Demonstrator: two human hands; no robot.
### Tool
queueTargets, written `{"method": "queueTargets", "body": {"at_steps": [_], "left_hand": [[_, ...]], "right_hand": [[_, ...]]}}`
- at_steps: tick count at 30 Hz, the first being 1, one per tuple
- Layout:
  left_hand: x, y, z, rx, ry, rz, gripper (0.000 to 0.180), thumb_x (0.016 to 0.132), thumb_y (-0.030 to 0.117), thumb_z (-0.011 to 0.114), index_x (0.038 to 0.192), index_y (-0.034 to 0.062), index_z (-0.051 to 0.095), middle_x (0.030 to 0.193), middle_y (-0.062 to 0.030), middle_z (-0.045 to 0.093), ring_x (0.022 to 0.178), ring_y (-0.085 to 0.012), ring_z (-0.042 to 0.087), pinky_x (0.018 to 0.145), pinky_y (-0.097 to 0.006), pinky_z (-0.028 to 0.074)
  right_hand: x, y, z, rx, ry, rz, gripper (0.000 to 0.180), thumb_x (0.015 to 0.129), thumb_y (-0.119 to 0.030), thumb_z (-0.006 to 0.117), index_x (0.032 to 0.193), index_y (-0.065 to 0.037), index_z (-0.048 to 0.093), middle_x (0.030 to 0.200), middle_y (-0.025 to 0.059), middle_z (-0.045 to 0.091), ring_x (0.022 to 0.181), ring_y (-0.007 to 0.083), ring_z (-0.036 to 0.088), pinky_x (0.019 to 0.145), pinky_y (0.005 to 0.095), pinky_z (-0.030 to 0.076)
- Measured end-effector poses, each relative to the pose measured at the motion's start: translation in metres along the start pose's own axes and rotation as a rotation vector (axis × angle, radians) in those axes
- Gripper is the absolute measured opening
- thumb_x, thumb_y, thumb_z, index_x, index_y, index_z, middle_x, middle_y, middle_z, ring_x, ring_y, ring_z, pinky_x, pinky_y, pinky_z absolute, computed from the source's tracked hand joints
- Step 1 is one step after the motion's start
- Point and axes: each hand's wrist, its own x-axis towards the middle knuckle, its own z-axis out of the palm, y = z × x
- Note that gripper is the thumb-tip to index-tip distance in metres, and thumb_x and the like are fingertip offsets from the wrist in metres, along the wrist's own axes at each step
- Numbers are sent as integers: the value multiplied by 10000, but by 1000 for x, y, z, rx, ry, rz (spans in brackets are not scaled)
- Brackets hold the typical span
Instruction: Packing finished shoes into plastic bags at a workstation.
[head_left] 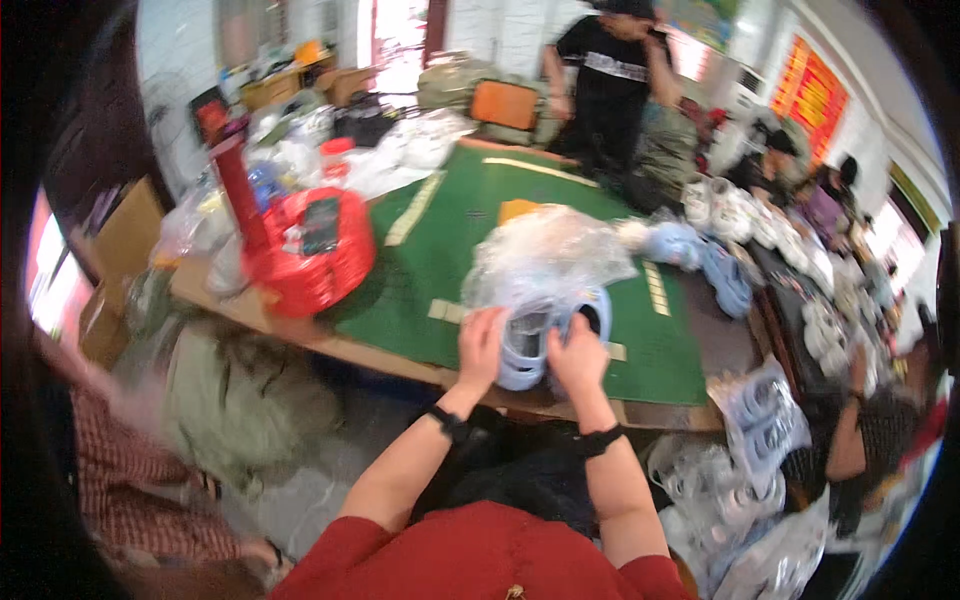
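Between both hands, at the near edge of the green felt-covered tabletop (440, 250): a pair of pale blue soft plastic sandals (540, 340), pressed together and standing roughly on edge. Long axis of the pair directed mostly away from the body, slightly tilted to the right, toes toward the far side. Left hand (482, 345) closed on the left flank of the pair, fingers curled over the upper rim. Right hand (578, 355) closed on the right flank, thumb side up, fingers wrapped over the strap part. Equally near on both sides, no gap visible between palms and sandals; both in firm contact, neither more forward than the other.

Directly behind the pair and touching it from above: a crumpled clear plastic bag (548, 255), mouth apparently turned toward the hands, though not possible to tell exactly where the opening is. So, straight ahead and a little upward from the held pair, along the same axis as the sandals.

Further right on the tabletop, well apart from the hands: a loose heap of more pale blue sandals (705, 262). On the left, near the far corner: a red plastic basket (320, 255). Below right, beside the tabletop edge: bagged sandals in clear wrapping (745, 450). Black wrist straps on both forearms.
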Motion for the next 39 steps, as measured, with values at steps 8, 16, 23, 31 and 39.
{"method": "queueTargets", "body": {"at_steps": [8, 16, 23, 31, 39], "left_hand": [[-2, -19, 12, -44, 50, -161, 201, 925, 101, 545, 1059, 0, 657, 970, -169, 645, 851, -290, 618, 762, -350, 480], [-2, -15, 6, -64, 68, -173, 176, 918, 68, 542, 1043, 1, 645, 912, -155, 603, 779, -298, 595, 687, -355, 470], [1, -17, 10, -86, 114, -105, 182, 902, 76, 548, 1043, 7, 641, 919, -174, 593, 869, -358, 588, 762, -416, 468], [-1, -15, 12, -83, 114, -168, 153, 880, 61, 550, 1009, 20, 620, 912, -181, 586, 911, -395, 572, 838, -448, 459], [-5, -14, 17, -101, 153, -184, 154, 871, 49, 551, 1013, 9, 594, 974, -179, 583, 983, -392, 557, 872, -459, 455]], "right_hand": [[-3, 16, 4, -47, 78, -76, 428, 885, -349, 612, 1167, -28, 607, 787, 157, 687, 737, 380, 667, 640, 508, 498], [-2, 17, 10, -79, 78, -101, 464, 911, -346, 608, 1202, 16, 610, 662, 105, 617, 622, 318, 621, 594, 459, 462], [2, 28, 12, -92, 76, -70, 500, 925, -370, 603, 1250, 8, 614, 676, 98, 620, 620, 311, 608, 608, 439, 468], [5, 45, 16, -123, 120, -140, 464, 961, -362, 588, 1253, -1, 602, 742, 94, 649, 631, 277, 613, 617, 411, 475], [5, 49, 7, -129, 73, -58, 525, 973, -406, 572, 1302, 4, 592, 786, 123, 651, 665, 276, 603, 632, 399, 466]]}}
